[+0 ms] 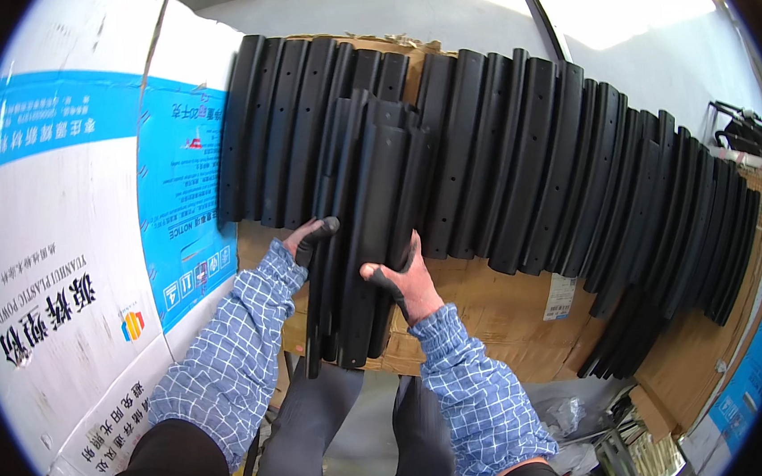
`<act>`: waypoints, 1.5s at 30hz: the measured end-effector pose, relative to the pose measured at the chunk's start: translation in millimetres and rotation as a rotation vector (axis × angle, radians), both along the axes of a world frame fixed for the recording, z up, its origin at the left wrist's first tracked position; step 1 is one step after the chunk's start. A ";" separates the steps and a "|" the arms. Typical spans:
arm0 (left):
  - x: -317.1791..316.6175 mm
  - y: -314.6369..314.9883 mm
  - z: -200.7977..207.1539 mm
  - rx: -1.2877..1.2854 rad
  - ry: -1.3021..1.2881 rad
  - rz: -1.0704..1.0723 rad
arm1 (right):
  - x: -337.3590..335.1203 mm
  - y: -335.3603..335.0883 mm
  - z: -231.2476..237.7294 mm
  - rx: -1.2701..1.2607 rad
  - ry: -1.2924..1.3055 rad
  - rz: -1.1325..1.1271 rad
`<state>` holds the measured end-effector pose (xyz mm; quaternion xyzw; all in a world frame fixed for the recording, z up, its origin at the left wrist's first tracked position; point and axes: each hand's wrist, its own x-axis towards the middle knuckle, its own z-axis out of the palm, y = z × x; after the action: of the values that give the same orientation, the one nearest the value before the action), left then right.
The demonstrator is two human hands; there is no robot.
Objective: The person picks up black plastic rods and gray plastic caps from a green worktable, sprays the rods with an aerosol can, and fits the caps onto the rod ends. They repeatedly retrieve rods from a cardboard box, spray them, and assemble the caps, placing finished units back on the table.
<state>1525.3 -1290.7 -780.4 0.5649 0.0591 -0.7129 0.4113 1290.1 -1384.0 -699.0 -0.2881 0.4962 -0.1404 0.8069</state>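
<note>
A person's left hand (311,241) and right hand (418,282) grasped a bundle (377,185) of long black strips from either side, thumbs toward the top; most of the left fingers were hidden. The bundle was mid-view, slightly tilted, its far end overlapping a row (544,127) of similar strips laid side by side on brown cardboard (471,307). Its near end pointed toward the person's legs (310,422). Blue checked sleeves (229,348) covered the forearms. A white-and-blue box (67,227) stood at left.
</note>
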 end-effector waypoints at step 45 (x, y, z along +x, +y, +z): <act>-57.3 109.5 414.6 -0.225 0.284 -0.041 | -72.8 114.8 316.7 -0.015 -0.231 0.256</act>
<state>1468.0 -1181.3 -365.8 0.4099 0.0252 -0.7959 0.4449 1217.3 -1269.2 -382.3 -0.3368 0.3585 -0.0725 0.8676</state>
